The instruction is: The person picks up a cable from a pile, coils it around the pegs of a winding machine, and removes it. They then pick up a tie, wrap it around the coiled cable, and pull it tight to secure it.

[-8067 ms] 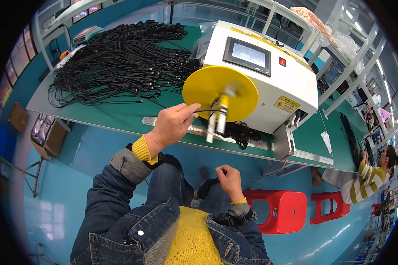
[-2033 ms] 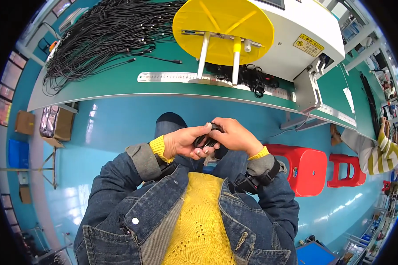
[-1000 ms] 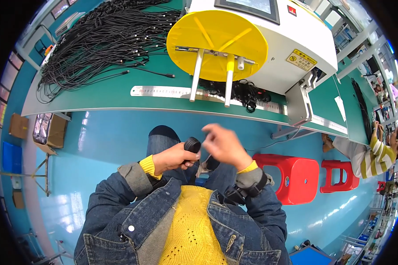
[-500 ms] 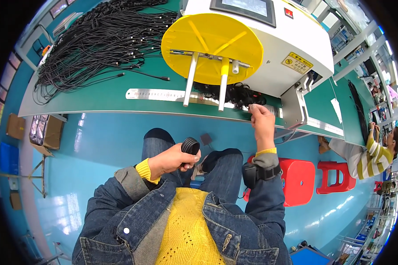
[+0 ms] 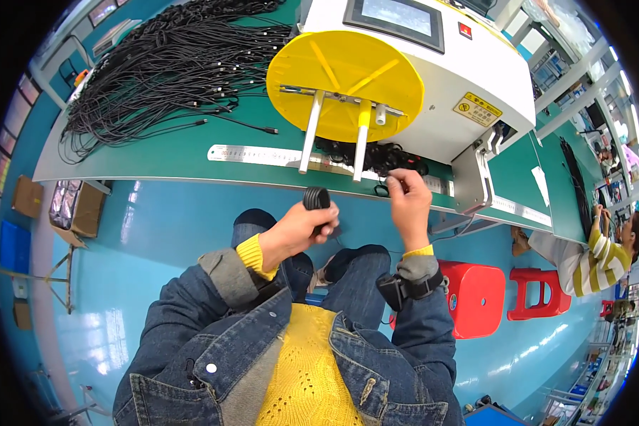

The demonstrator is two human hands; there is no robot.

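Note:
My left hand (image 5: 298, 231) is closed around a wound black cable (image 5: 316, 198), whose stacked loops stick up above the fingers. To the right, my right hand (image 5: 412, 204) pinches a small black loop (image 5: 381, 191) between thumb and fingers at the green table's front edge. Just behind that hand lies a heap of small black loops (image 5: 394, 157), partly under a round yellow disc (image 5: 319, 64). The disc carries metal pegs (image 5: 311, 135) that point toward me, and it sits on the front of a white machine (image 5: 468, 71).
Many black cables (image 5: 170, 78) lie in a large bundle on the green table (image 5: 170, 148) at left. A steel ruler (image 5: 252, 154) runs along its front. Red stools (image 5: 476, 298) stand at lower right. A person in a striped top (image 5: 596, 263) sits farther right.
My right hand has drawn back slightly from the heap, and a small black loop now shows at its fingertips. My left hand has risen and moved right with the cable, toward the right hand.

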